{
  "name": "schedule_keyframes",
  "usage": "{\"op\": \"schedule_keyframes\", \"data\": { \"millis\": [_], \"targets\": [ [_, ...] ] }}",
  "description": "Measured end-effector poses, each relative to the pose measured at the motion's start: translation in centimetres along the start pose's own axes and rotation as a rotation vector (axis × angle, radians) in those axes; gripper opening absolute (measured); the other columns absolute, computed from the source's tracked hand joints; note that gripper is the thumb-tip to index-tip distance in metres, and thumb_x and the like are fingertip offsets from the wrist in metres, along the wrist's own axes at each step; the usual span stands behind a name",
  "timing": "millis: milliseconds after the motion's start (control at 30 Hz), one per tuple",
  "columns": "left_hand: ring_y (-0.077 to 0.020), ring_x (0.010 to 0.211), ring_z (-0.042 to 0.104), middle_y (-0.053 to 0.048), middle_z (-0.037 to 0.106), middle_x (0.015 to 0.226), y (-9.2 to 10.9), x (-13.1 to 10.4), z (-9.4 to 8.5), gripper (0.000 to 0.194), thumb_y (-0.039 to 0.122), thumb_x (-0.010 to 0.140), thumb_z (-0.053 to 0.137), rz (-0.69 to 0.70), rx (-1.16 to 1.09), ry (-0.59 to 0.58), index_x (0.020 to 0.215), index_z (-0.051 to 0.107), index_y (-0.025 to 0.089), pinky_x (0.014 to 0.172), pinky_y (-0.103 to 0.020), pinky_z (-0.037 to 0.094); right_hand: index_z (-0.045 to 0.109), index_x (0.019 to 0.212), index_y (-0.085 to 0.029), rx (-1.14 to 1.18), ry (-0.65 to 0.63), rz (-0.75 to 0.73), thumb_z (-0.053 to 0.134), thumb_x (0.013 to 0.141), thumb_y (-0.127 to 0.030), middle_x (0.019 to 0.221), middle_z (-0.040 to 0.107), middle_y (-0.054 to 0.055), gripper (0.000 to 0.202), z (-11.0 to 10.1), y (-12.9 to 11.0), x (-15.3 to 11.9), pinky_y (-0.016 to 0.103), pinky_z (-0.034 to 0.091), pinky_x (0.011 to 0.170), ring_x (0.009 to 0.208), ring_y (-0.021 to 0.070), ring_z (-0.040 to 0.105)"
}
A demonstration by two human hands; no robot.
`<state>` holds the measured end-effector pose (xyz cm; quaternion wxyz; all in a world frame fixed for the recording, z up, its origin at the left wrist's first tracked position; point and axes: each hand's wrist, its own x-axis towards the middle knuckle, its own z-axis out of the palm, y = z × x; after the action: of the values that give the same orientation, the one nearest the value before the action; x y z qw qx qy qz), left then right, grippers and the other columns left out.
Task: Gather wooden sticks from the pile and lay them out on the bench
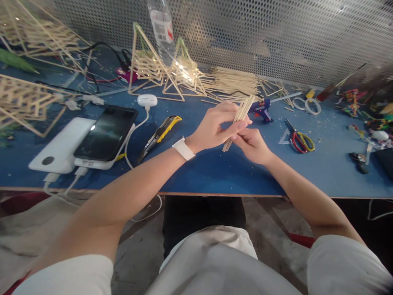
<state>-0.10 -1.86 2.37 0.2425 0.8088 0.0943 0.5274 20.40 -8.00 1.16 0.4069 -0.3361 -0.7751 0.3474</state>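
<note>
A small bundle of thin wooden sticks (pixel 245 110) is held at a slant above the blue table. My left hand (pixel 216 125), with a white band at the wrist, is closed around the bundle, its thumb across the front. My right hand (pixel 252 144) is closed too, its fingertips pressed to the lower part of the same sticks, touching my left thumb. Behind the hands, a blue glue gun (pixel 261 110) lies on the table, partly hidden by the sticks and fingers. A loose pile of similar sticks (pixel 235 82) lies farther back.
Left of my hands are a yellow utility knife (pixel 159 135), a phone (pixel 107 133), a white power bank (pixel 63 143) and cables. Triangular stick frames (pixel 150 67) and a bottle (pixel 162 30) stand behind. To the right lie scissors (pixel 299 139) and clear rings (pixel 312 106). A perforated metal panel (pixel 291 37) bounds the back.
</note>
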Motion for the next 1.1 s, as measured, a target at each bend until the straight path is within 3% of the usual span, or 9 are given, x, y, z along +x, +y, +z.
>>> {"op": "schedule_keyframes", "data": {
  "millis": [167,367,500,667,900,1100],
  "targets": [
    [-0.0287,0.110,0.081,-0.006,0.088,0.113,-0.2,0.1,0.0,0.052,0.078,0.112,0.058,-0.020,0.036,-0.004,0.115,0.090,0.037,0.111,-0.057,0.061,0.082,0.109,-0.019,0.054,-0.079,0.002,0.063,0.119,-0.051,0.098,0.081,0.005,0.039,-0.4,0.1,0.2,0.029,0.063,0.084,0.087,0.0145,0.072],
    [-0.0276,0.112,0.080,-0.005,0.089,0.117,-0.3,-0.1,-0.1,0.039,0.065,0.115,0.063,0.003,-0.004,0.003,0.118,0.091,0.037,0.112,-0.056,0.060,0.083,0.116,-0.019,0.132,-0.092,0.041,0.062,0.119,-0.055,0.102,0.082,0.005,0.042,-0.2,0.2,0.1,0.029,0.064,0.089,0.092,0.0152,0.075],
    [-0.0265,0.114,0.081,-0.006,0.089,0.118,-0.4,-0.2,-0.1,0.042,0.065,0.116,0.062,-0.006,-0.005,0.003,0.118,0.091,0.035,0.112,-0.054,0.061,0.084,0.121,-0.018,0.095,-0.014,0.019,0.064,0.118,-0.054,0.097,0.078,0.003,0.041,-0.1,0.1,0.1,0.026,0.060,0.081,0.083,0.0124,0.067],
    [-0.0267,0.115,0.081,-0.006,0.089,0.118,-0.6,-0.1,-0.2,0.042,0.065,0.115,0.062,-0.013,-0.015,0.002,0.118,0.091,0.035,0.112,-0.054,0.061,0.085,0.119,-0.019,0.009,0.031,0.024,0.064,0.118,-0.055,0.084,0.069,0.001,0.041,0.0,0.2,-0.1,0.024,0.046,0.063,0.070,0.0106,0.049],
    [-0.0255,0.117,0.079,-0.007,0.088,0.120,-0.9,-0.1,-0.4,0.044,0.064,0.117,0.061,-0.091,-0.046,-0.017,0.119,0.091,0.033,0.113,-0.051,0.059,0.082,0.108,-0.018,0.053,0.060,0.074,0.061,0.117,-0.064,0.092,0.077,0.005,0.051,0.6,-0.5,0.3,0.025,0.059,0.074,0.080,0.0137,0.066],
    [-0.0233,0.119,0.079,-0.007,0.088,0.118,-0.6,-0.1,-0.4,0.045,0.062,0.118,0.061,-0.144,-0.077,-0.012,0.115,0.091,0.029,0.111,-0.044,0.058,0.081,0.104,-0.016,0.029,0.081,0.062,0.061,0.117,-0.065,0.092,0.079,0.006,0.054,0.7,-0.8,0.7,0.026,0.064,0.079,0.081,0.0140,0.069]
  ]
}}
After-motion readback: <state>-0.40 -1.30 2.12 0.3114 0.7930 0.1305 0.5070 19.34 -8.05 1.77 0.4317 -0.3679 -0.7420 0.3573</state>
